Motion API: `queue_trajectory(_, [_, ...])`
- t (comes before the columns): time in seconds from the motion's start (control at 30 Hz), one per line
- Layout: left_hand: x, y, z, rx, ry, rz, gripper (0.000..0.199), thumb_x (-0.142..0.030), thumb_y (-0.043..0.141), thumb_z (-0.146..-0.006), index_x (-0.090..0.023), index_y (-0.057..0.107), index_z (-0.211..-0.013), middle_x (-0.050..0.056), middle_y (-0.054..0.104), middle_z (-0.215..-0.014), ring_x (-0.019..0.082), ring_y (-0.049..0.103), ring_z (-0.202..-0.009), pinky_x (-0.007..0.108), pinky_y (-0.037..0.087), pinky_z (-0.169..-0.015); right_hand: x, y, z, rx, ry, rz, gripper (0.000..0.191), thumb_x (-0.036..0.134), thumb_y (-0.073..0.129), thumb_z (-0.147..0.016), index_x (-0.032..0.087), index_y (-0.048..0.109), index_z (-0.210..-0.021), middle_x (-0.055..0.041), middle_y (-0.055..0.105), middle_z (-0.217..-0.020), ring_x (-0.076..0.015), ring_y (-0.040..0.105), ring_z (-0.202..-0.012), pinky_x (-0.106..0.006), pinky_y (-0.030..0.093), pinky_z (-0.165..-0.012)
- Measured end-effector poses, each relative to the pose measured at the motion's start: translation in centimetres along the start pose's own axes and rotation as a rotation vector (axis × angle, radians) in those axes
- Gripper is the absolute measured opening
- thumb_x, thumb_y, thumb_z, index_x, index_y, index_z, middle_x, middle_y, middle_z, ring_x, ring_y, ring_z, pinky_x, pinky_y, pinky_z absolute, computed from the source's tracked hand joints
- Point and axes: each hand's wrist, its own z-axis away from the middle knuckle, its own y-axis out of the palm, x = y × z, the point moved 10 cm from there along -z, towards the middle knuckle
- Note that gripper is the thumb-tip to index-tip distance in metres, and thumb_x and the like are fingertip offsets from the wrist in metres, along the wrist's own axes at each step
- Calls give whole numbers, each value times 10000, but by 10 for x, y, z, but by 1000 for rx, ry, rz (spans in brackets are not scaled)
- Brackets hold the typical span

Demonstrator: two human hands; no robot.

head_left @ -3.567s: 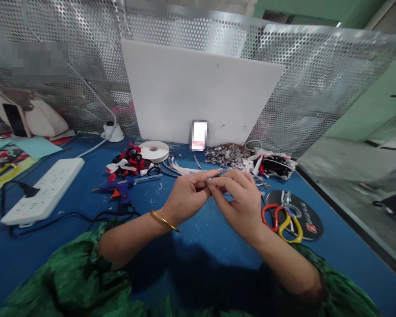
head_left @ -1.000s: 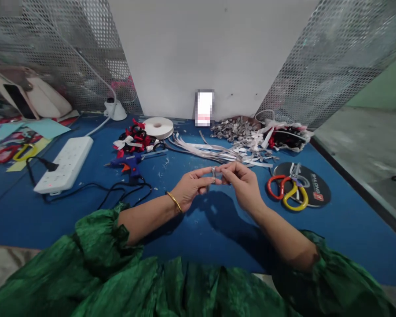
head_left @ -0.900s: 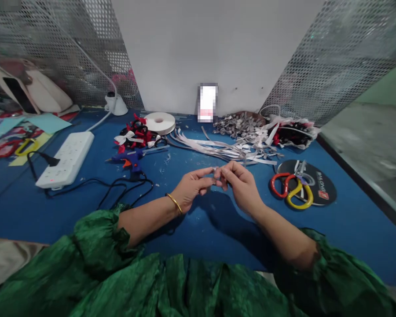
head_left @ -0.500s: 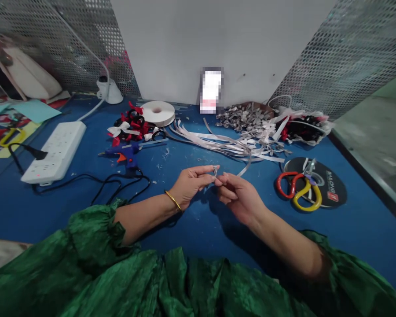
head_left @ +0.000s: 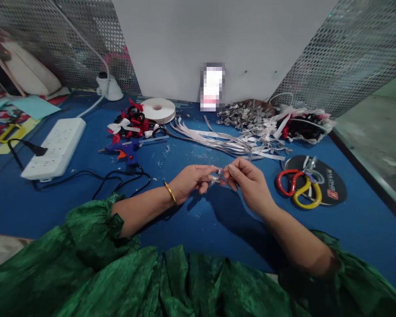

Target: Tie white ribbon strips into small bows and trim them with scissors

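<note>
Over the middle of the blue table, my left hand (head_left: 192, 179) pinches a small silvery-grey ribbon piece (head_left: 217, 178) at its fingertips. Close by on the right, my right hand (head_left: 250, 184) has thumb and forefinger pressed together at the ribbon's right side. The ribbon's exact shape is too small and blurred to make out. Behind both hands lie loose white and grey ribbon strips (head_left: 204, 138). A pile of small grey ribbon pieces (head_left: 246, 115) sits at the back, right of centre.
On the left are a white power strip (head_left: 56, 147), a blue glue gun (head_left: 128, 150), red and black bows (head_left: 128, 124) and a ribbon roll (head_left: 158, 110). Red-and-yellow scissors (head_left: 306, 193) rest on a black disc (head_left: 338, 187) at right. A blurred phone (head_left: 212, 88) stands at the back.
My right hand has moved slightly right and up, with its fingers turned. The ribbon at my left fingertips has changed shape, and the long strip trailing behind my right hand no longer shows.
</note>
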Motion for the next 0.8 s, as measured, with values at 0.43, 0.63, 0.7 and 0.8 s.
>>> queue_trajectory(0.43, [6,7,4,69,-57,-10,583,-638,497,-820,-101,669,-965,-13,567,-569,49,433,-359,212,290,-436,24,51,21,409,-490,914,97,213,458,-903,212,442,-998,-51,566,-820,-196,507,-702,-301,336,-621])
queue_trajectory(0.63, [7,7,4,58,-57,-15,617,-638,492,-825,-90,653,-1060,-13,558,-523,70,444,-357,216,318,-440,25,45,18,327,-466,777,93,180,488,-878,211,567,-839,-37,533,-757,-174,461,-673,-306,338,-625])
queue_trajectory(0.7, [6,10,5,67,-58,-2,626,-624,507,-826,-87,627,-1126,32,643,-641,58,437,-351,218,304,-428,21,30,11,201,-323,503,152,244,515,-905,216,553,-760,-8,511,-688,-153,466,-644,-289,358,-618])
queue_trajectory(0.8, [3,10,6,41,-48,22,615,-598,505,-844,-101,597,-1195,97,711,-839,32,402,-339,228,348,-459,-6,8,3,-4,7,-43,200,309,598,-873,207,533,-713,20,519,-674,-113,473,-582,-252,387,-573])
